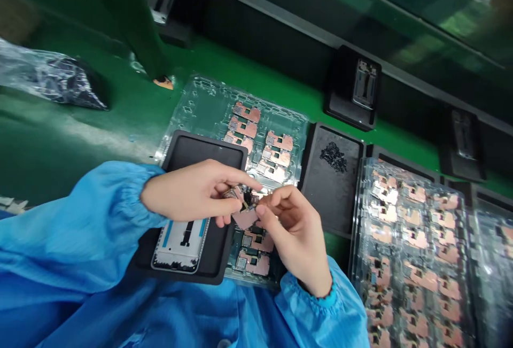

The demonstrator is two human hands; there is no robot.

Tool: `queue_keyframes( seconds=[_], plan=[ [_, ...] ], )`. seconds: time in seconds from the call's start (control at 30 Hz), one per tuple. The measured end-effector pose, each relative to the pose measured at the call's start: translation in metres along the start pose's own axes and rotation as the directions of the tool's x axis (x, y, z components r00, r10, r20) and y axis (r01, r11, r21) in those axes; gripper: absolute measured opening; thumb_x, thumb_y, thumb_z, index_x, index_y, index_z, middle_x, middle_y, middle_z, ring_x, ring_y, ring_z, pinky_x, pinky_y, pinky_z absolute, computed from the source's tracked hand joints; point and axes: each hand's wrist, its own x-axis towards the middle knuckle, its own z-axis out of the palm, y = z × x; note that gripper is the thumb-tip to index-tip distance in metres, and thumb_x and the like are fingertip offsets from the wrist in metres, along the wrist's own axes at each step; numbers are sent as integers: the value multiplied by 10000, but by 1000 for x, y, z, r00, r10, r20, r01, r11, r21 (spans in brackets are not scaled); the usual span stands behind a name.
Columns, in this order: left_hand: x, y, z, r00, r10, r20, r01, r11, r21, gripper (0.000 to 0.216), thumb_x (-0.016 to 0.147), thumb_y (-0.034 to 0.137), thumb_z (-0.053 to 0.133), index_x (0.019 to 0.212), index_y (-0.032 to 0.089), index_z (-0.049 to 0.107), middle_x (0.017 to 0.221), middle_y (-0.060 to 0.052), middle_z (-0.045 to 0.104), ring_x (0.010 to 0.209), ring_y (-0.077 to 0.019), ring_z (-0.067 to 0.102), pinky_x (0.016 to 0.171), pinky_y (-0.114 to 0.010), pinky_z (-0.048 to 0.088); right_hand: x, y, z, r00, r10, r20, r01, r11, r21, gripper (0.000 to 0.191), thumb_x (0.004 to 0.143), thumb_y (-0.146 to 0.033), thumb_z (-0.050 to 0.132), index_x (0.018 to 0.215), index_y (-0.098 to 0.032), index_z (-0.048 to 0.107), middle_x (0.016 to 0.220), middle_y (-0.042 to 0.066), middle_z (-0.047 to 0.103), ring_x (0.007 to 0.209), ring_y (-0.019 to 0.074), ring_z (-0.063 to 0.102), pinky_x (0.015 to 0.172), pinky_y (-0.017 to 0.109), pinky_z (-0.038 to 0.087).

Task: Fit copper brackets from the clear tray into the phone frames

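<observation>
Between my two hands is a copper-coloured phone circuit board (245,218), held above a clear plastic tray (202,105). My left hand (196,190) pinches the board's left side between thumb and fingers. At its right edge, my right hand (292,225) has thumb and forefinger closed near a small dark part (251,197) on the board; whether the fingertips hold that part or the board's edge I cannot tell. Below my left hand lies a phone frame (178,254) in a black tray (200,147), partly hidden by my wrist. More boards (276,155) sit in rows in the clear tray.
To the right, a dark tray (332,198) holds a pile of small black parts (334,156). Beyond it stands another clear tray of boards (417,278). Black holders with phone frames (365,83) line the back. A plastic bag (60,78) lies at left on the green bench.
</observation>
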Motion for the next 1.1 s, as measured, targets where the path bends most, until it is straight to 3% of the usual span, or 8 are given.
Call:
queue_keyframes(
  seconds=[0.23,0.4,0.53,0.6,0.67,0.77,0.93,1.1],
  plan=[
    [-5,20,4,965,174,-196,-242,881,-407,413,909,136,674,1307,171,569,855,-17,727,748,-131,706,620,-213,527,12,-11,8,892,-439,-107,440,898,-12,460,846,-580,781,1100,-270,554,1088,111,729,979,287,735,767,401,636],
    [-13,31,11,964,185,-192,-261,807,-529,335,947,199,669,1260,174,554,873,-7,722,720,-93,668,633,-197,486,18,-19,40,787,-570,-236,579,815,-37,324,870,-462,803,1066,-317,589,1044,48,745,951,262,752,802,410,638],
    [-39,-2,3,857,331,-394,-346,937,35,391,978,337,643,1323,180,548,1033,-66,752,957,-203,702,860,-356,544,19,-12,42,799,-534,-277,548,836,-34,309,985,-513,630,1230,-325,613,1141,68,748,1082,275,732,846,435,634],
    [-54,-34,1,736,467,-491,-189,838,513,328,990,356,631,1277,198,628,1202,-93,725,1156,-275,633,1018,-474,476,19,-5,34,857,-439,-270,449,893,-25,367,1050,-533,481,1325,-324,606,1252,84,726,1168,273,703,878,449,633],
    [-65,-66,3,707,534,-464,13,646,763,300,1015,358,591,1246,187,678,1321,-120,679,1252,-340,563,1068,-574,415,21,2,27,916,-326,-235,343,939,35,385,1077,-525,408,1345,-350,621,1328,58,703,1210,248,683,933,448,623],
    [-70,-94,10,731,565,-383,81,485,871,335,1016,351,582,1274,162,685,1445,-149,602,1345,-392,489,1114,-644,373,25,9,26,965,-213,-154,236,959,155,324,1073,-498,452,1273,-384,681,1324,13,713,1206,222,686,997,454,600],
    [-68,-95,10,709,620,-335,-15,488,873,282,985,315,628,1227,200,718,1480,-124,577,1427,-388,425,1196,-689,284,32,9,43,975,-191,-112,206,968,143,311,1050,-459,530,1297,-346,681,1242,48,752,1168,243,711,1013,498,588],
    [-84,-99,14,692,689,-215,-253,511,822,256,1009,212,574,1238,214,688,1398,-43,656,1422,-301,469,1271,-687,127,35,4,61,867,-497,-25,462,823,-332,221,982,-272,680,1194,-296,738,1167,61,772,1112,272,725,980,495,596]
  ],
)
